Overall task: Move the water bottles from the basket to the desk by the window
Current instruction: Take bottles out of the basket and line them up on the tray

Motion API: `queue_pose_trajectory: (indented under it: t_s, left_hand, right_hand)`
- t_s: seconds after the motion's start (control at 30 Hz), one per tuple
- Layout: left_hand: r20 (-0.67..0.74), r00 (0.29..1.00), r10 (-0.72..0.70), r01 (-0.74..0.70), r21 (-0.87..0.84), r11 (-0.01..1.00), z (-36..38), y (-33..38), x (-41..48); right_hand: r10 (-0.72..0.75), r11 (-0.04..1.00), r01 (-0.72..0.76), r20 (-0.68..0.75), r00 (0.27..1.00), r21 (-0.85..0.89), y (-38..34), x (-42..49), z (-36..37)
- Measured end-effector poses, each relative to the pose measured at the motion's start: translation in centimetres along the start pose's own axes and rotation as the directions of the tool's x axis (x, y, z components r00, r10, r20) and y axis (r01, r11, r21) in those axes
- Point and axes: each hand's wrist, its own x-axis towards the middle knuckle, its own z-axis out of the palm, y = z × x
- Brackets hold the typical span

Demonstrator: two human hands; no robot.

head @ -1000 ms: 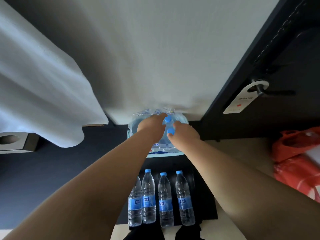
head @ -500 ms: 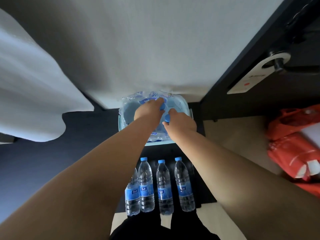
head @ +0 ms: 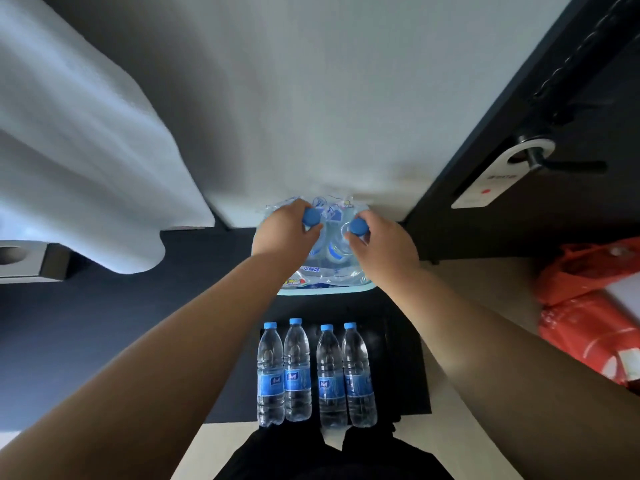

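Note:
A pale blue basket stands on the floor against the white wall, lined with torn plastic wrap. My left hand grips the neck of a water bottle whose blue cap shows above my fingers. My right hand grips a second bottle by its neck, its blue cap showing too. Both bottle bodies are mostly hidden by my hands and the wrap. Several water bottles with blue labels lie side by side on the dark floor mat below the basket.
A white curtain or sheet hangs at the left. A dark door with a handle and a white hanger sign stands at the right. Red plastic bags lie on the floor at the right.
My two hands have moved apart, and both caps now stand higher above the basket, each bottle held by its neck. The view has shifted slightly.

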Motion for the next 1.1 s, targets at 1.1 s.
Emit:
queue_pose_trajectory:
  t_s: [1.1]
  left_hand:
    - [0.331, 0.902, -0.277, 0.282, 0.034, 0.959, 6.0, -2.6, -17.1]
  right_hand:
    - [0.124, 0.983, -0.168, 0.429, 0.895, 0.067, 2.3, -14.8, 2.2]
